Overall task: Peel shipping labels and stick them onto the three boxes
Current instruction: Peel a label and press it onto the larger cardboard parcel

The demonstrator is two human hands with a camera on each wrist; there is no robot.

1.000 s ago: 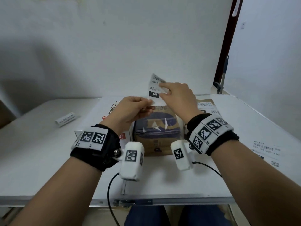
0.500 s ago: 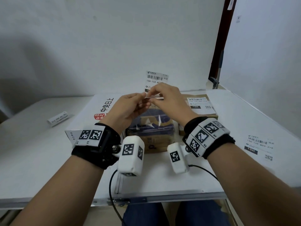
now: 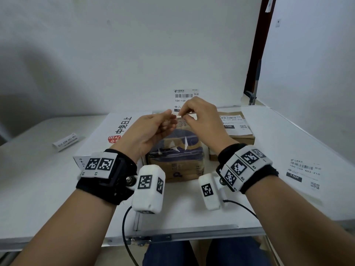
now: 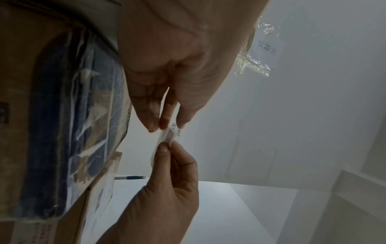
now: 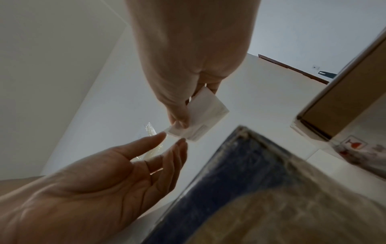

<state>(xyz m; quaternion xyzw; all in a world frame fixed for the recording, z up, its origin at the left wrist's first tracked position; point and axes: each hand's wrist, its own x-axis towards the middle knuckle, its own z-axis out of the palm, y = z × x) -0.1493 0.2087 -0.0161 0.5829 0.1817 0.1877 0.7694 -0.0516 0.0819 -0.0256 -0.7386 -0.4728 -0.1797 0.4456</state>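
Observation:
A white shipping label (image 3: 185, 96) stands upright above the middle brown box with blue tape (image 3: 176, 156). My right hand (image 3: 185, 117) pinches the label's lower edge. My left hand (image 3: 171, 116) pinches the lower left corner beside it. In the left wrist view my left hand (image 4: 165, 127) and right hand (image 4: 167, 147) meet on the crumpled corner of the label (image 4: 167, 137). From the right wrist, the right hand (image 5: 179, 123) grips the label (image 5: 202, 113) and the left hand (image 5: 173, 138) touches its corner. A large white box (image 3: 123, 127) lies left; a brown box (image 3: 240, 138) bearing a label lies right.
A spare label (image 3: 304, 173) lies flat on the white table (image 3: 48, 189) at the right. A curled strip of label paper (image 3: 65, 142) lies at the left, and another scrap (image 3: 79, 162) peeks from behind my left wrist. A pen (image 4: 129, 177) lies beyond the boxes.
The label has swung from a tilt to upright. My right hand dropped from its top to its lower edge, and both hands now meet at the lower corner.

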